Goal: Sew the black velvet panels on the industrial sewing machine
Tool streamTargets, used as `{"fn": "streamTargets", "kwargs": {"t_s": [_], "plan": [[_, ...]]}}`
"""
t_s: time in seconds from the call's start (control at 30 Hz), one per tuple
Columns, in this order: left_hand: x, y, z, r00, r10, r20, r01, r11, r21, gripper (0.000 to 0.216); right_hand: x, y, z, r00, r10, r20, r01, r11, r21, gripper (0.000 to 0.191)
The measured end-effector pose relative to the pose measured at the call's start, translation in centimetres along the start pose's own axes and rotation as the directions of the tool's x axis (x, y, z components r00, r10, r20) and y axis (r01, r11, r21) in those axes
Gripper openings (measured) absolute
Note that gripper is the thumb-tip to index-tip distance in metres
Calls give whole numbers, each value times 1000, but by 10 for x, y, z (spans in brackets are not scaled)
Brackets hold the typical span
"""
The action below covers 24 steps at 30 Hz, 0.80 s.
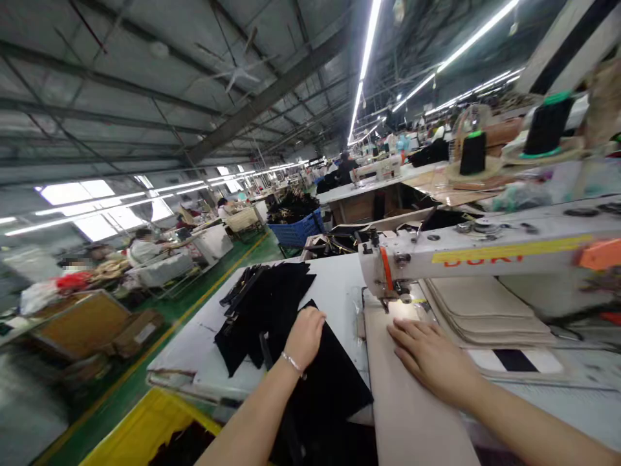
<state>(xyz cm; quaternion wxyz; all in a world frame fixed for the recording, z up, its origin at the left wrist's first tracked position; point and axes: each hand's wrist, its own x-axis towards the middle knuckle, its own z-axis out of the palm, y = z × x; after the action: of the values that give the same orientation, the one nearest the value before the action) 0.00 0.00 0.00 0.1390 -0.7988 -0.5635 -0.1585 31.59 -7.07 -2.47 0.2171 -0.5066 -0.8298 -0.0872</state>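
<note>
My left hand (305, 333), a bracelet at its wrist, is closed on the upper edge of a black fabric piece (334, 372) that hangs over the table's front edge. Left of it lies a pile of black fabric pieces (272, 294). My right hand (429, 356) rests flat, fingers stretched, on a long beige fabric panel (395, 401). That panel's far end lies at the lit needle area of a white sewing machine (466, 259). Several beige panels (485, 304) are stacked under the machine's arm.
A yellow crate (150, 427) stands below the table at front left. Beyond the table are a blue crate (295, 230) filled with dark pieces and a green floor aisle (233, 259). Black thread cones (473, 153) stand behind the machine. Other people work at the left.
</note>
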Motion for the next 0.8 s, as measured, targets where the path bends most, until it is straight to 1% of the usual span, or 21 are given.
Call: {"fn": "streamTargets", "kwargs": {"t_s": [0.07,0.13,0.23,0.4,0.57,0.63,0.67,0.7,0.77,0.8], "plan": [[13,-5,10,997,-81,-15,81,997,14,23,3,1,6,1000,14,0,-14,1000,-5,40],[20,-10,19,990,-137,-20,137,990,11,23,5,1,12,1000,23,0,-23,1000,-5,43],[21,-15,28,985,-174,-1,174,984,-25,20,4,2,17,1000,28,2,-28,1000,3,49],[17,-22,28,975,-220,24,221,964,-149,26,4,1,17,999,39,23,-40,999,25,51],[18,-16,23,966,-253,52,257,923,-285,25,3,2,14,999,37,39,-39,998,44,52],[19,-15,13,968,-240,74,251,903,-349,25,3,2,12,999,33,37,-35,998,49,51],[20,-15,4,970,-228,89,244,895,-373,26,4,3,11,999,31,35,-32,998,51,51],[22,-18,-9,970,-221,102,243,883,-402,27,4,3,11,999,29,32,-31,998,53,51],[27,-25,-45,965,-235,112,260,830,-493,30,4,3,10,999,26,29,-27,998,60,51],[30,-29,-66,955,-272,118,288,755,-589,31,5,4,10,999,25,30,-27,998,64,51]]}}
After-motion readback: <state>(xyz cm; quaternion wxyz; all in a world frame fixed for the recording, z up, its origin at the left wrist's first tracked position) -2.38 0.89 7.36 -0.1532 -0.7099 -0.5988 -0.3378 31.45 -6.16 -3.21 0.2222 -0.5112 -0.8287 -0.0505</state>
